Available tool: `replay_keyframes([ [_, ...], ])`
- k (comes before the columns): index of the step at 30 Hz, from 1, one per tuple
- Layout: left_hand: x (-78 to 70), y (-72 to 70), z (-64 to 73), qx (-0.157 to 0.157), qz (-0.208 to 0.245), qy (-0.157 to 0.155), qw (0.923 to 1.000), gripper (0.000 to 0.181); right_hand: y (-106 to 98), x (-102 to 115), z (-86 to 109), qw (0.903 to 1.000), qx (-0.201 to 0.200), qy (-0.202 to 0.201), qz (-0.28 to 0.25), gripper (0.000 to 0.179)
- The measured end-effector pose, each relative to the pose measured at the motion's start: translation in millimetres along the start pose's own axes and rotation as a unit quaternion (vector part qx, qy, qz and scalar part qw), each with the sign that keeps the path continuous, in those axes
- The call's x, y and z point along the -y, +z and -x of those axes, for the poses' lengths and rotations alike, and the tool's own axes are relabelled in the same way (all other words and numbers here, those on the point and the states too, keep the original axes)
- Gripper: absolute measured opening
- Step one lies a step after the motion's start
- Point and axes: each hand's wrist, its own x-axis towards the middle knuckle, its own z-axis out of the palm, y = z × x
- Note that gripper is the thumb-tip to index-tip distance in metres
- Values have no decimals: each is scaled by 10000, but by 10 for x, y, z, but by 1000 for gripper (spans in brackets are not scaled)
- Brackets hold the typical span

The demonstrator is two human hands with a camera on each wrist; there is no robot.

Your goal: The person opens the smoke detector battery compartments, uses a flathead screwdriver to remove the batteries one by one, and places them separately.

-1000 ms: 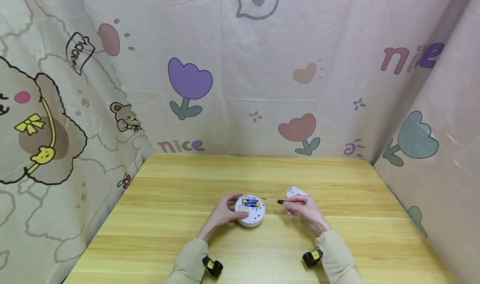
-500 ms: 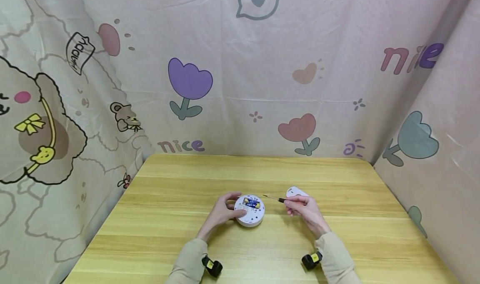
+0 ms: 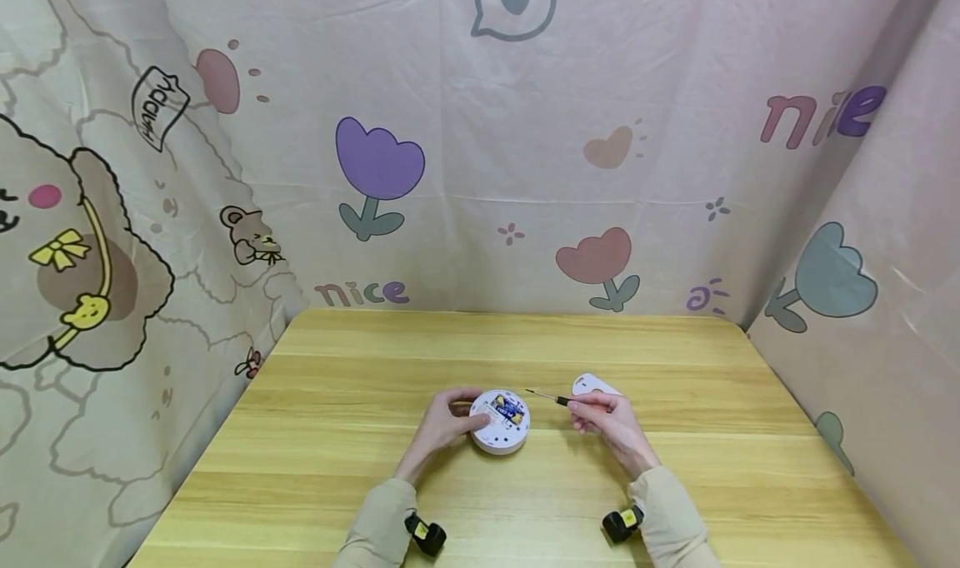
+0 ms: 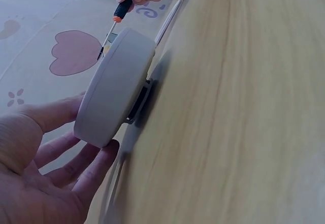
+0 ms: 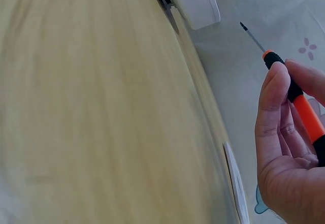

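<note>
Pinching the round white device (image 3: 501, 435) by its rim, the left hand (image 3: 441, 425) has it between the side edges of the table (image 3: 495, 343); the right hand (image 3: 613, 426) pinches the screwdriver (image 5: 306, 113), tip clear — best brace firmly, line up square!

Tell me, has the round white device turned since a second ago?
Yes, clockwise in the head view: the device's batteries, nearly parallel to the table's far edge before, now slant down rightward across the device.
</note>
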Motion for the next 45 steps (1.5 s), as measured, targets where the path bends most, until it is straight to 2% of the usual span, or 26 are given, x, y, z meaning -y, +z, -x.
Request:
replay_keyframes([
  [5,7,15,6,-66,51,13,10000,48,-11,-8,5,10000,35,-29,-35,31],
  [12,-11,28,7,-322,-284,-141,9990,46,-18,-19,14,9999,17,-39,-127,28],
  [19,-16,49,14,-439,-433,46,9981,36,-32,-25,23,9993,165,-166,-281,27],
  [24,-2,52,17,-387,-815,291,9955,34,-53,-30,36,9994,188,-141,-236,24],
  [30,22,57,8,-237,-1099,473,9925,40,-59,-27,44,9999,28,-106,-129,32],
  [35,25,47,14,-96,-930,384,9949,46,-56,-25,51,9999,-27,-61,-140,33],
  [39,4,26,27,236,-878,303,9954,59,-58,-18,57,9998,-68,-32,-165,32],
  [43,1,13,39,587,-1228,454,9897,74,-55,-6,62,9998,-94,-45,-143,35],
  [45,1,9,47,652,-1361,517,9872,78,-52,-3,63,9998,-113,-52,-128,37],
])
